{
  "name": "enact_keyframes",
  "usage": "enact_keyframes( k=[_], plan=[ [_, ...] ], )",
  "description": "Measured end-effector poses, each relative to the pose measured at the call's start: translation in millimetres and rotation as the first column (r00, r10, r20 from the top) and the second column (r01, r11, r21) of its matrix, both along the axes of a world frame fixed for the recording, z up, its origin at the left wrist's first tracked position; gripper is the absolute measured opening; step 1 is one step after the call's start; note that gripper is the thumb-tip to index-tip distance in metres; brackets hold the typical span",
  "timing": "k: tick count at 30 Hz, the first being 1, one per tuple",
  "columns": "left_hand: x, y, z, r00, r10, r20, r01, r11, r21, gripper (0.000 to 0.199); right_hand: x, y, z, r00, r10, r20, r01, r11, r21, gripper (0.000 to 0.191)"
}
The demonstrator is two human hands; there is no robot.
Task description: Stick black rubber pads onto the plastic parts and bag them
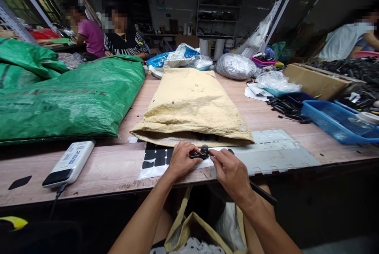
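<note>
Near the table's front edge, my left hand [182, 159] pinches a small black part [204, 151] that has a rounded end. My right hand [232, 169] is closed at the other side of that part, its fingertips touching or nearly touching it; a black rod sticks out behind this hand. Under the hands lies a white sheet with black stickers [155, 156]. Just beyond them rests a tan woven sack [195, 100], its mouth facing me and partly open, with dark contents inside.
Green sacks [74, 96] fill the left, above a white power bank [71, 163] with a cable. A grey plate [275, 151] and blue tray [334, 121] lie right, near black parts [288, 108]. An open bag [204, 226] hangs at my lap. Other people sit further back.
</note>
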State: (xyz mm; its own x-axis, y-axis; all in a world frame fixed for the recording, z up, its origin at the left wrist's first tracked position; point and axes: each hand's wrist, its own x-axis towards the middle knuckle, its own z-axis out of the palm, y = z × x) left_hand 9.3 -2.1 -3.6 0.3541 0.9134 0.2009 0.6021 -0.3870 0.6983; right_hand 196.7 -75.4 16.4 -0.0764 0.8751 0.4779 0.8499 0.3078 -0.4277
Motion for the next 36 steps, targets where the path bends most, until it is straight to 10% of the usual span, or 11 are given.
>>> enact_keyframes(
  k=[36],
  plan=[
    [-3, 1, 2.1, 0.998, -0.056, -0.02, 0.055, 0.998, -0.015, 0.012, 72, 27, -42.5, 0.939, -0.285, 0.194, 0.258, 0.954, 0.15, 0.022]
  ],
)
